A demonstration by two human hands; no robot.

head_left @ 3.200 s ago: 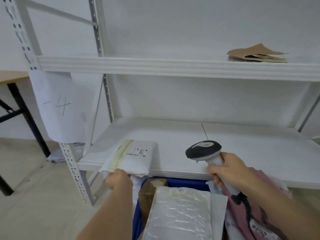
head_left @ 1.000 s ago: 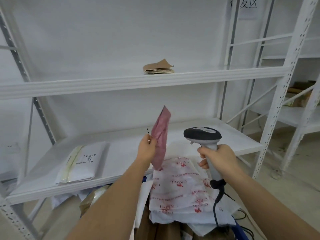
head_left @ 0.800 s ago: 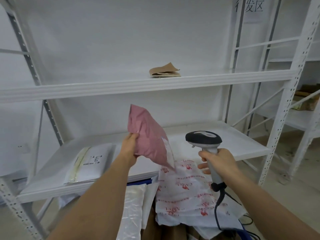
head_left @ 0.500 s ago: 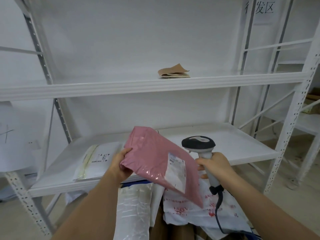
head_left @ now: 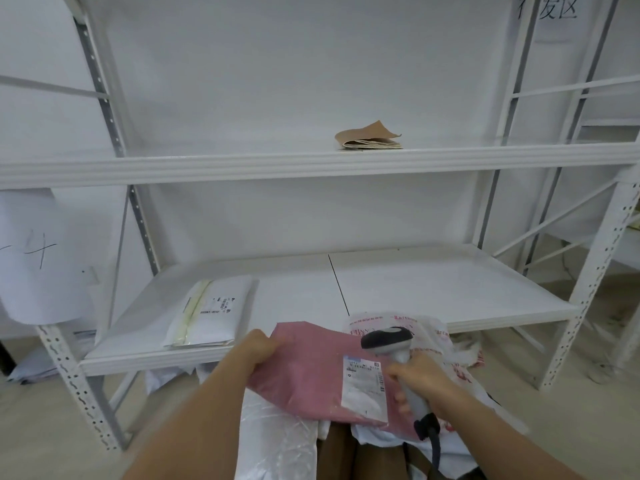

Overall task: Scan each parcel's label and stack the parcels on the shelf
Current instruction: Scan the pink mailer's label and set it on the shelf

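While your left hand (head_left: 254,353) pinches the near-left corner of the pink parcel (head_left: 311,372), the soft mailer drapes to the right of that pinch, over the heap of parcels below the shelf (head_left: 450,289), with its white label (head_left: 365,388) face up just beside your right hand (head_left: 415,379). That hand is wrapped tight around the grip of the scanner (head_left: 391,342), whose head sits just above the label. The parcel looks light, limp and slick, so keep hold at the corner or edge clear of the label; a white parcel (head_left: 211,311) already lies on the shelf, up and left of your left hand.
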